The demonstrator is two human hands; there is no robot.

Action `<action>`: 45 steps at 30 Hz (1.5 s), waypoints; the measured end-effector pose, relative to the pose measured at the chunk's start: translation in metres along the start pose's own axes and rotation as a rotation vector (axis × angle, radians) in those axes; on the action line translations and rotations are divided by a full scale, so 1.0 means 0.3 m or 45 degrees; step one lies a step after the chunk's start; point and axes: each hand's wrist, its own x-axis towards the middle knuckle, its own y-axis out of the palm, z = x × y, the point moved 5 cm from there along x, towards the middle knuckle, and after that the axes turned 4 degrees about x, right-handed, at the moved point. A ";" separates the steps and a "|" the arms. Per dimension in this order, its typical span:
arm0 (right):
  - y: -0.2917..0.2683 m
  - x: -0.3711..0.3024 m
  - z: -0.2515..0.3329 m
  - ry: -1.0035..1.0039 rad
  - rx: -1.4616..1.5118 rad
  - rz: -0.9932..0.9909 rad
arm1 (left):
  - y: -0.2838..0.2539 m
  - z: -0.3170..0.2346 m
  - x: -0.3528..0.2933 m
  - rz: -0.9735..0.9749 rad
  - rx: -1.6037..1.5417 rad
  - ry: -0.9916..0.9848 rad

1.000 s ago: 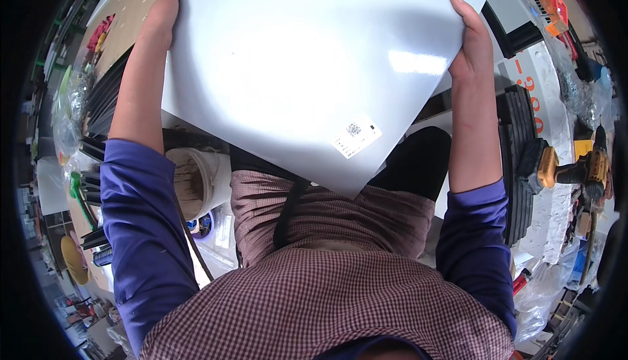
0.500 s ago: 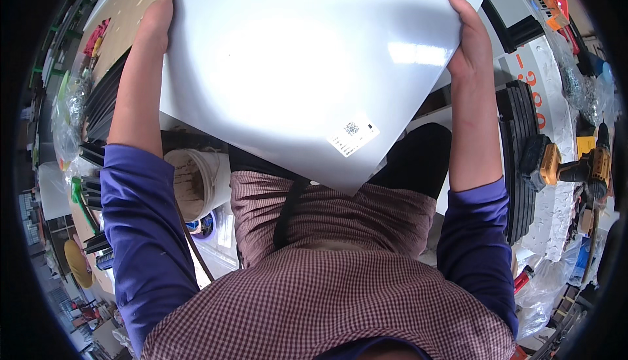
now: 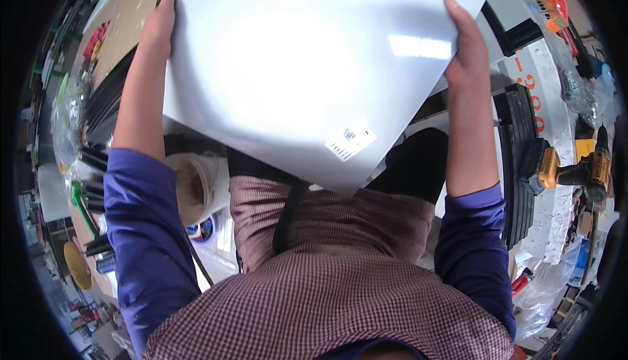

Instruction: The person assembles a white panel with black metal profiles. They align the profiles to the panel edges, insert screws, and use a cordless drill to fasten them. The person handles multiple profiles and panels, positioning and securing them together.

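Note:
A large glossy white panel point(image 3: 275, 78) fills the upper middle, one corner pointing down toward my lap. Near that corner sits a small white label point(image 3: 350, 142) with a printed code. My left hand point(image 3: 161, 25) grips the panel's left edge, thumb along the rim and the other fingers hidden. On the opposite edge, my right hand point(image 3: 468, 49) holds the panel with the thumb over its face; its remaining fingers are out of sight beneath. The panel's far end runs past the top of the picture.
A whitish bucket point(image 3: 208, 190) stands below my left forearm. On the right lie a yellow-and-black cordless drill point(image 3: 594, 167) and a stack of black strips point(image 3: 520, 163). More dark strips point(image 3: 108, 121) are at the left, beside a brown board point(image 3: 127, 16). Clear plastic wrap point(image 3: 536, 307) lies lower right.
Both hands have come slightly down and toward me. The panel stays between them, tilted a little differently, and its label looks more blurred.

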 end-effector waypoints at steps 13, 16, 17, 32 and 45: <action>0.007 -0.145 -0.065 -0.030 -0.140 0.184 | 0.234 0.362 -0.015 -0.295 -0.442 -0.008; -0.013 -0.188 -0.157 0.037 -0.471 0.203 | 0.349 0.328 0.004 -0.249 -0.554 -0.059; -0.016 -0.195 -0.182 -0.017 -0.520 0.241 | 0.385 0.328 0.019 -0.233 -0.609 -0.117; -0.557 -0.106 -0.476 0.080 -0.881 -0.150 | 1.403 0.675 0.306 0.905 -1.041 -0.661; -0.823 0.035 -0.553 0.066 -0.963 -0.610 | 2.089 0.518 0.365 1.126 -0.886 -0.704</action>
